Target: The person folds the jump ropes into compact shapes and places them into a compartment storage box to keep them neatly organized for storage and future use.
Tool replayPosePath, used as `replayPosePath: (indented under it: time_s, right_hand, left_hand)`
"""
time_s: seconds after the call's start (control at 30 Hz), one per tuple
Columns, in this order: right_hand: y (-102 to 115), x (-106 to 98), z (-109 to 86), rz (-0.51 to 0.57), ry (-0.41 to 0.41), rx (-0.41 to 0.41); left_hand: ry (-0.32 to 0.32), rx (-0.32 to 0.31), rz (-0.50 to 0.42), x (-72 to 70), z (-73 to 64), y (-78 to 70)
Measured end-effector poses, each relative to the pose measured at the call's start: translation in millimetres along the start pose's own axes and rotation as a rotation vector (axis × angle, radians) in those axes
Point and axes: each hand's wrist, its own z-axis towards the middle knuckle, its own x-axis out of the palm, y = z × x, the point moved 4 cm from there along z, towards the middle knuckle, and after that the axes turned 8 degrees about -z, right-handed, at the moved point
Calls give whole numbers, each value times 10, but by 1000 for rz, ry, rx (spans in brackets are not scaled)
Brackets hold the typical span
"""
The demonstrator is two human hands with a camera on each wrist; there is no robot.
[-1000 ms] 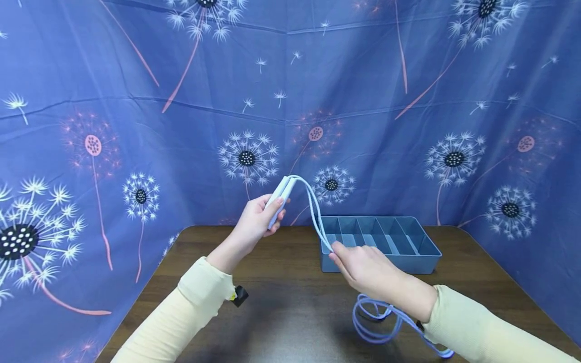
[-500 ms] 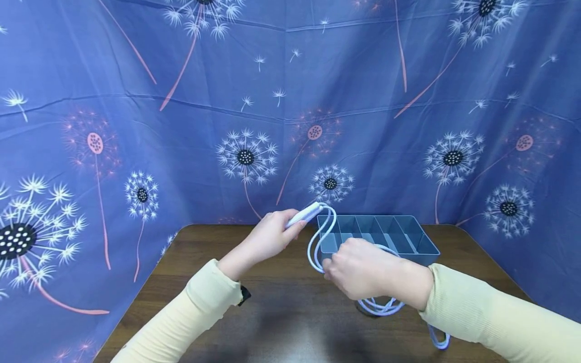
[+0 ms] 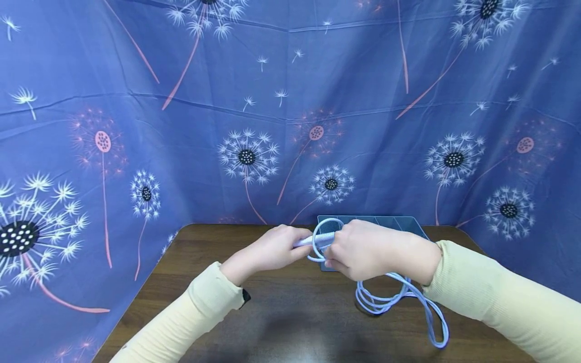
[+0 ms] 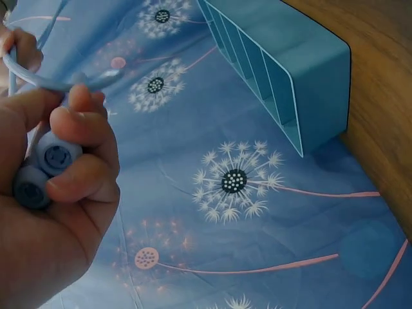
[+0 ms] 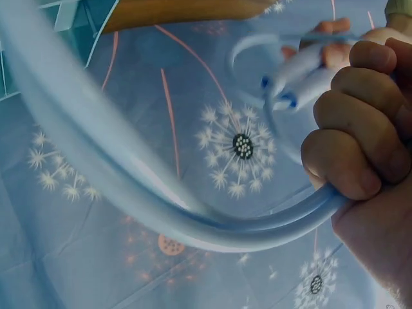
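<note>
A jump rope is held between my two hands above the table. My left hand (image 3: pixel 276 249) grips its two pale handles (image 3: pixel 324 239) side by side, and their round ends face the camera in the left wrist view. Close to the handles' far ends, my right hand (image 3: pixel 369 249) has its fingers curled round the doubled cord (image 5: pixel 212 235). A loop of cord rings the handles between the hands. The rest of the rope (image 3: pixel 379 306) hangs below the right hand in loose coils and a long bight, low over or on the table; contact is hard to tell.
Behind the right hand stands a blue-grey divided box (image 4: pixel 322 84) with several narrow compartments, partly hidden in the head view. A brown wooden table (image 3: pixel 218 322) lies beneath. Blue dandelion-print cloth (image 3: pixel 204 136) hangs along the back and sides.
My left hand has lowered and turned, tilting the handles from upright to pointing right. My right hand has moved up to the handles with the cord, and a loop has formed round them.
</note>
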Motion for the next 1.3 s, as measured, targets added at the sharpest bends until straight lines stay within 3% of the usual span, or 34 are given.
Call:
replayPosePath:
  time_s: [0.27, 0.4, 0.6, 0.83, 1.0, 1.3]
  right_hand:
    - [-113, -34, -1, 15, -9, -14]
    - [-142, -23, 2, 17, -18, -30]
    - [-182, -4, 7, 34, -16, -16]
    - [-210, -2, 17, 58, 2, -6]
    - [-227, -5, 9, 90, 0, 11]
    - [-273, -68, -34, 56, -165, 38]
  left_hand:
    - [122, 102, -69, 60, -20, -68]
    - [139, 154, -93, 71, -33, -95]
    - [76, 209, -45, 72, -49, -117]
    - [-21, 186, -106, 53, -59, -123]
    - [-56, 261, -46, 52, -57, -143]
    - [-104, 305, -36, 51, -37, -144]
